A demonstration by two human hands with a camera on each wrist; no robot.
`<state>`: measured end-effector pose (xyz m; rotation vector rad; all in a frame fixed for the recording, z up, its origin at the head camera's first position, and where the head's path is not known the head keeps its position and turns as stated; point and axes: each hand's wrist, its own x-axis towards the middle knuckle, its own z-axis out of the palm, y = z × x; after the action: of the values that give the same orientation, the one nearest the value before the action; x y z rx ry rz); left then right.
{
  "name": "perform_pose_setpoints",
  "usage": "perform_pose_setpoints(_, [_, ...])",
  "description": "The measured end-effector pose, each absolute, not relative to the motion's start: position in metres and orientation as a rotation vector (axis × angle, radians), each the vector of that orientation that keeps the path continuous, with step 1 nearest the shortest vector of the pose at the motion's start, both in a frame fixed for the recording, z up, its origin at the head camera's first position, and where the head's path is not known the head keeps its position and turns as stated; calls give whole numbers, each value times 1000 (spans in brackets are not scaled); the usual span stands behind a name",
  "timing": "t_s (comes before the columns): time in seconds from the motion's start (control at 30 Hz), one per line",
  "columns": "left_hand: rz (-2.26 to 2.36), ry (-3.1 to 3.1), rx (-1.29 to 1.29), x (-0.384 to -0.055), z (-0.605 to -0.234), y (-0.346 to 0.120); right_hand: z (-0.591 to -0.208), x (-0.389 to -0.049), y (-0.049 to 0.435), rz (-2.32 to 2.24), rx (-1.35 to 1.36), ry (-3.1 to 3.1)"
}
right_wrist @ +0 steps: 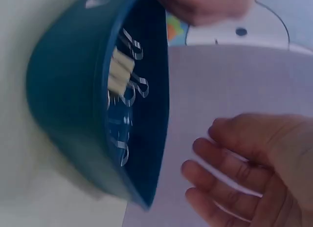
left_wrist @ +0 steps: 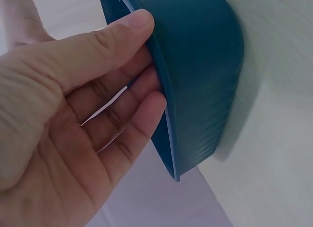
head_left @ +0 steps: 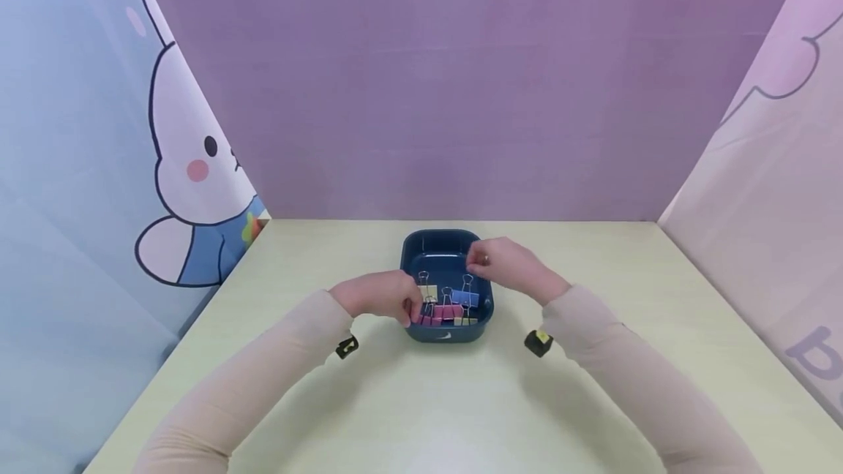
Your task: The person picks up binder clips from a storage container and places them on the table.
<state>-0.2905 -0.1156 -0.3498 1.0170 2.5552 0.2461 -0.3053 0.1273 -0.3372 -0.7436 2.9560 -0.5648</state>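
Observation:
A dark blue plastic bin [head_left: 446, 337] stands on the table with several binder clips inside. My left hand [head_left: 385, 295] is at its front left corner; in the left wrist view the thumb [left_wrist: 134, 24] lies over the outer side of the rim and the fingers go inside, gripping the wall. Some fingertips are hidden behind it. Above the bin's right side is my right hand [head_left: 507, 263], its fingers [right_wrist: 210, 175] loosely bent around nothing. Among the clips are a blue clip [head_left: 465, 298], a pink clip [head_left: 448, 311] and a cream clip [head_left: 429, 292].
The pale table [head_left: 435, 401] extends around the bin. A purple cloth [head_left: 448, 93] hangs along its back edge, with printed curtains on the left [head_left: 79, 203] and right [head_left: 777, 225]. Small black devices [head_left: 538, 343] sit below both wrists.

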Motion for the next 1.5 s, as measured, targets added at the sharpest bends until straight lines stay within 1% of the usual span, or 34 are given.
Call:
perform_pose_setpoints(0.1, [244, 2553, 1013, -291, -350, -117, -340, -305, 107, -479, -772, 2917])
perform_pose_setpoints(0.2, [258, 2549, 1014, -291, -350, -117, -347, -306, 94, -408, -736, 2881])
perform_pose_setpoints(0.47, [278, 2545, 1016, -290, -350, -117, -366, -316, 81, -191, -640, 2767])
perform_pose_setpoints(0.97, [275, 2549, 1015, -292, -350, -115, -374, -313, 84, -426, -544, 2698])
perform_pose_setpoints(1.27, [281, 2549, 1026, -293, -352, -115, -360, -314, 91, -498, -559, 2717])
perform_pose_setpoints(1.5, [279, 2551, 1046, -294, -353, -116, -320, -312, 107, -545, -592, 2780])
